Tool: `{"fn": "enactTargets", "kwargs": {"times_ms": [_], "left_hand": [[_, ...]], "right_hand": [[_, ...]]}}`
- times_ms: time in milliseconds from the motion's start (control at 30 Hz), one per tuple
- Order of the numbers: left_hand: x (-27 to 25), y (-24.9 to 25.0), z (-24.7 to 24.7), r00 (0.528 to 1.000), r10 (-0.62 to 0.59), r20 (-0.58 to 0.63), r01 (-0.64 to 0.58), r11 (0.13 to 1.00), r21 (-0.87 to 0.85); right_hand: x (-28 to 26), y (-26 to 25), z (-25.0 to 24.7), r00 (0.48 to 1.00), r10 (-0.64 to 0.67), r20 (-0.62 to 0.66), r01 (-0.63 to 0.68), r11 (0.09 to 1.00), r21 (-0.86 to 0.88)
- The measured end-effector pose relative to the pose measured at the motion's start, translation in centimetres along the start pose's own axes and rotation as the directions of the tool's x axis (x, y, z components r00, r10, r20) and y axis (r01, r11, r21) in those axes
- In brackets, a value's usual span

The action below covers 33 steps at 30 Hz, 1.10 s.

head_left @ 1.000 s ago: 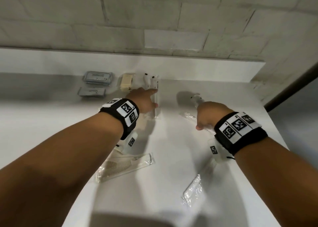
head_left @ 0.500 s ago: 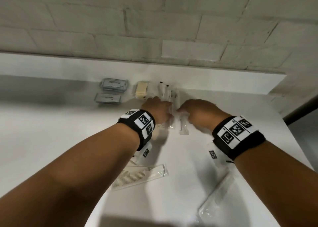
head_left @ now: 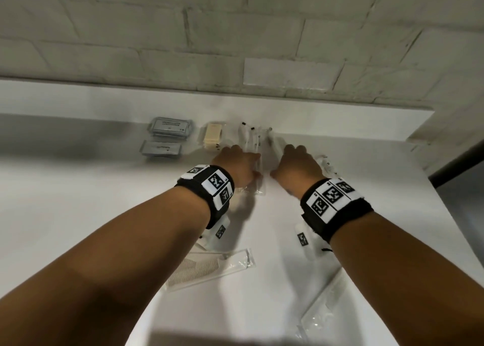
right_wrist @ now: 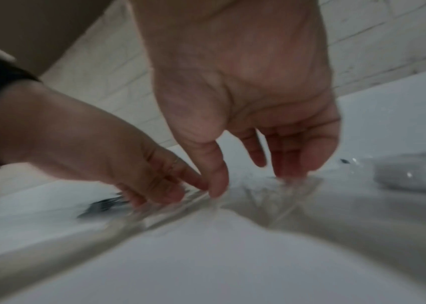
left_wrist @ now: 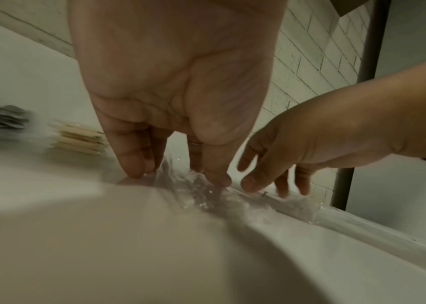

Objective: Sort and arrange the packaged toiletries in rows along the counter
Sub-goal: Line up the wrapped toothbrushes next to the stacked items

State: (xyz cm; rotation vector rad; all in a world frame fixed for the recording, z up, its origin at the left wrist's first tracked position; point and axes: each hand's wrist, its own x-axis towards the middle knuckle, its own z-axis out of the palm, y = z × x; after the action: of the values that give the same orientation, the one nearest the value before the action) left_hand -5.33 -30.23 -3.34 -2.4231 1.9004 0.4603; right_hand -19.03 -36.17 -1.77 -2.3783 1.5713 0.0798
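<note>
At the back of the white counter runs a row: grey sachets, a cream soap stack, then clear-wrapped slim packets. My left hand lies over those packets, and its straight fingertips press on the crinkled wrap. Just to the right, my right hand touches one more clear packet laid beside the row. In the right wrist view its thumb and fingers straddle the wrap, fingers nearly straight.
Another clear packet lies just right of my right hand. Near the front edge are a comb in a clear sleeve and a clear packet. A raised ledge and a brick wall close the back; the counter ends on the right.
My right hand has come left from the loose packets, bringing a clear packet up beside the row. The left hand has stayed on the wrapped packets.
</note>
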Motion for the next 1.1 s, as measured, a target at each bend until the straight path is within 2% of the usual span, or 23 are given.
{"fn": "enactTargets", "kwargs": {"times_ms": [33, 100, 167, 233, 300, 367, 467, 533, 667, 767, 800, 867, 933, 1000, 1033, 1100], "left_hand": [[0.0, 0.0, 0.1, 1.0, -0.001, 0.001, 0.001, 1.0, -0.004], [0.1, -0.1, 0.1, 1.0, -0.011, 0.005, 0.011, 1.0, -0.015], [0.2, 0.0, 0.2, 1.0, -0.018, 0.009, 0.018, 1.0, -0.015], [0.3, -0.1, 0.2, 1.0, -0.021, 0.004, 0.021, 1.0, -0.014], [0.2, -0.1, 0.1, 1.0, -0.022, -0.006, 0.022, 1.0, -0.016], [0.3, -0.2, 0.2, 1.0, -0.013, -0.003, 0.013, 1.0, -0.018], [0.3, -0.1, 0.1, 1.0, -0.008, 0.003, 0.008, 1.0, -0.011], [0.1, 0.0, 0.0, 1.0, -0.01, 0.003, 0.01, 1.0, -0.013], [0.0, 0.0, 0.0, 1.0, -0.003, 0.002, 0.003, 1.0, -0.025], [-0.2, 0.2, -0.3, 0.999, -0.05, -0.004, 0.049, 0.99, -0.132], [-0.4, 0.4, -0.5, 0.997, -0.073, -0.038, 0.066, 0.984, -0.165], [-1.0, 1.0, -1.0, 0.982, -0.055, -0.181, 0.024, 0.985, -0.169], [-1.3, 1.8, -1.3, 0.962, 0.093, -0.256, -0.122, 0.988, -0.099], [-1.6, 2.5, -1.1, 0.954, 0.233, -0.187, -0.234, 0.972, 0.015], [-1.6, 2.6, -0.9, 0.958, 0.25, -0.141, -0.243, 0.968, 0.06], [-1.7, 2.7, -0.5, 0.968, 0.228, -0.107, -0.215, 0.97, 0.115]], "right_hand": [[0.2, -0.1, 0.0, 0.997, 0.07, 0.039, -0.071, 0.996, 0.047], [0.6, -0.1, -0.2, 0.986, 0.111, 0.123, -0.122, 0.988, 0.093], [0.8, 0.1, -0.5, 0.986, 0.13, 0.101, -0.141, 0.984, 0.113], [1.0, 0.3, -0.6, 0.989, 0.148, 0.022, -0.149, 0.979, 0.14], [0.8, 0.2, -0.5, 0.995, 0.098, -0.013, -0.097, 0.991, 0.098], [0.6, 0.0, 0.0, 1.0, 0.0, 0.017, 0.0, 1.0, 0.027], [0.2, -0.5, 0.4, 0.996, -0.089, 0.03, 0.084, 0.987, 0.135], [0.1, -0.8, 0.3, 0.996, -0.092, -0.002, 0.091, 0.977, 0.195], [-0.1, -0.9, 0.5, 0.991, -0.115, 0.068, 0.105, 0.985, 0.134], [-0.3, 0.1, 0.0, 0.989, -0.138, 0.05, 0.13, 0.981, 0.143], [-0.4, 0.9, -0.6, 0.99, -0.14, 0.022, 0.136, 0.984, 0.112], [-0.5, 2.9, -2.6, 0.995, -0.096, -0.022, 0.097, 0.994, 0.053], [-0.1, 5.5, -4.2, 0.999, -0.002, -0.046, 0.003, 1.0, 0.006], [-0.2, 8.2, -5.6, 0.98, 0.19, 0.061, -0.193, 0.98, 0.047], [-0.6, 8.9, -6.2, 0.956, 0.255, 0.145, -0.268, 0.96, 0.078], [-1.7, 9.6, -6.4, 0.878, 0.354, 0.323, -0.381, 0.924, 0.021]]}}
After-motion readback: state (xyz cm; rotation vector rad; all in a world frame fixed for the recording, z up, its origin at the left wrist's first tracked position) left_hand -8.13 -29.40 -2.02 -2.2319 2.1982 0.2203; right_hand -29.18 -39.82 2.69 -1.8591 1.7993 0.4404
